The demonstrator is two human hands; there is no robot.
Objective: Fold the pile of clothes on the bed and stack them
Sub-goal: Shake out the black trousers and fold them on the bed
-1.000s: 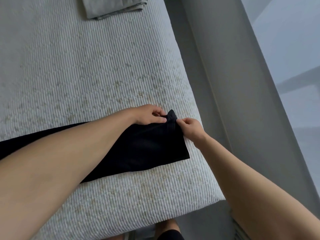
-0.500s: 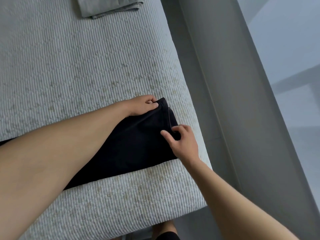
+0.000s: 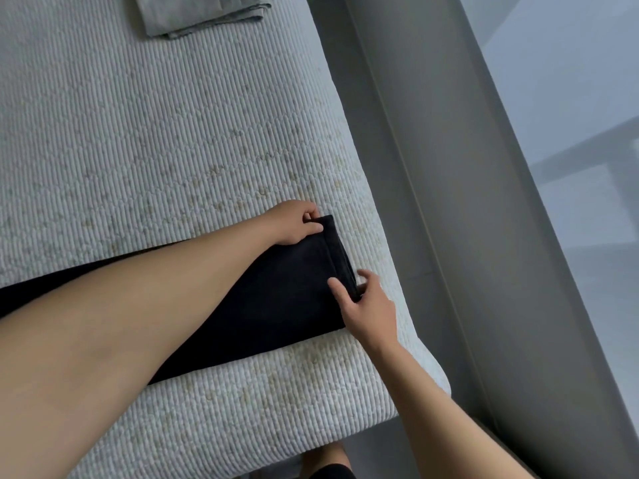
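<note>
Since 1 s ago, right hand (image 3: 371, 305) has dropped from the far corner of the black garment (image 3: 283, 302) to partway down its hem edge; left hand (image 3: 294, 223) stays at the far corner. Garment end barely shifted.

Left hand: fingers curled, thumb on top, pinching the hem's far corner. Right hand: thumb on top of the cloth, fingers at/under the hem edge, pinching it — underside not visible.

Garment lies flat on the bed (image 3: 155, 150), near its front right corner, hem toward the right edge, rest running left under the left forearm and out of frame. Hem looks doubled, w/ a stitched band.

Folded grey cloth (image 3: 200, 12) sits at the top of the bed, well apart from the garment. Grey frame/ledge (image 3: 432, 202) runs along the bed's right side.
</note>
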